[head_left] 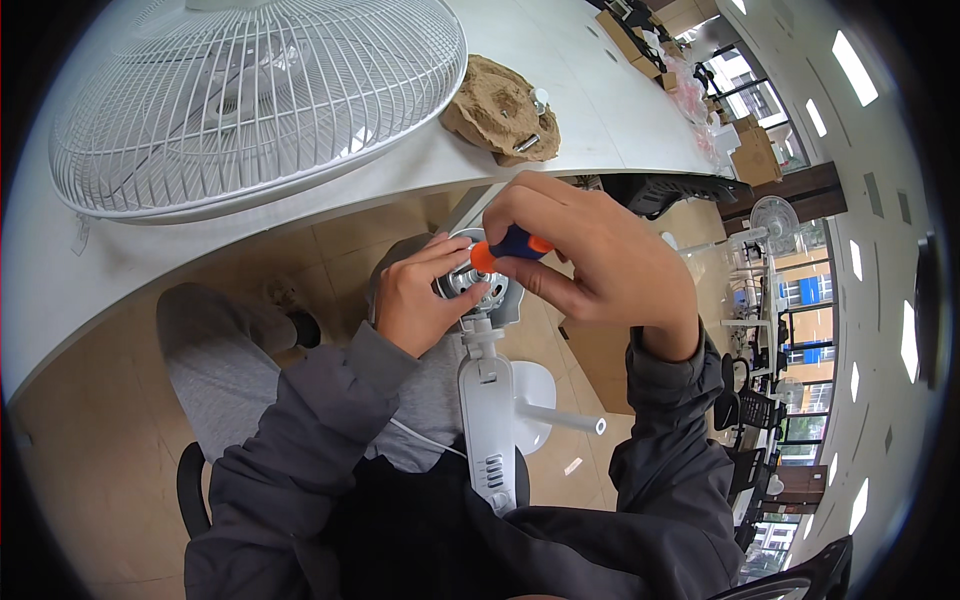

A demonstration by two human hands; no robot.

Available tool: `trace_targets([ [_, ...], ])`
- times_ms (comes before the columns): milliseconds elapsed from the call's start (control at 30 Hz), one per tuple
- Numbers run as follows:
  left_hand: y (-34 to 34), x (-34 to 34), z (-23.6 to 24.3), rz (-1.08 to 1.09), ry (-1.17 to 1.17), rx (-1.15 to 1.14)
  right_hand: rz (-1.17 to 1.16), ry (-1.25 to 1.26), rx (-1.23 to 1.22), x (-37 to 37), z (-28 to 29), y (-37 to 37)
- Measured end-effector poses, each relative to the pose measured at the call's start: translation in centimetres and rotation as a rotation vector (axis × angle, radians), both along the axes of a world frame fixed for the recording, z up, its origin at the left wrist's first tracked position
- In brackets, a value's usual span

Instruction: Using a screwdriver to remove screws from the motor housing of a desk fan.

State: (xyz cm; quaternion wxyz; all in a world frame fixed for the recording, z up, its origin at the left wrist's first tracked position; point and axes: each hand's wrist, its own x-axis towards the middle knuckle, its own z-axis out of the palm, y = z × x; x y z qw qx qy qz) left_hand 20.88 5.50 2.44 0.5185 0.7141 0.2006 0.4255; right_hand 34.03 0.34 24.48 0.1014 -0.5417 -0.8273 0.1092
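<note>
A white fan body (487,420) with a row of control buttons lies along my lap, its metal motor (494,294) at the far end. My left hand (412,298) grips the motor from the left, fingers and thumb on its rim. A screwdriver (515,243) with a dark blue and orange handle is in my right hand (605,250), held over the motor. Its tip and whatever it touches are hidden by the handle and fingers.
A large white fan grille (260,110) rests on the white table (590,120). Beside it, a brown moulded pulp tray (500,110) holds small metal parts. A white round base with a tube (560,415) and a cardboard box (600,365) are right of my lap. A white cord (425,437) crosses my leg.
</note>
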Motion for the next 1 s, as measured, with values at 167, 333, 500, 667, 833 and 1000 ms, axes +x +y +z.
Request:
trace_targets([
  [167,0.1,0.1,0.0,-0.034,0.012,0.008,-0.212,-0.151,0.032,-1.3,-0.3,0.5],
  [333,-0.1,0.2,0.1,0.034,-0.020,0.027,-0.242,-0.191,0.226,-1.5,-0.3,0.4],
  [500,0.0,0.0,0.0,0.039,-0.002,0.041,-0.125,-0.075,0.052,-1.1,0.7,0.2],
  [667,-0.2,0.1,0.2,0.017,0.011,0.022,-0.288,-0.338,0.094,-0.8,-0.1,0.3],
  [833,-0.1,-0.1,0.2,0.043,0.003,0.031,-0.142,-0.145,0.077,-1.1,0.6,0.1],
  [1000,-0.1,-0.1,0.4,0.035,0.024,0.040,-0.043,0.055,0.010,-0.5,0.2,0.4],
])
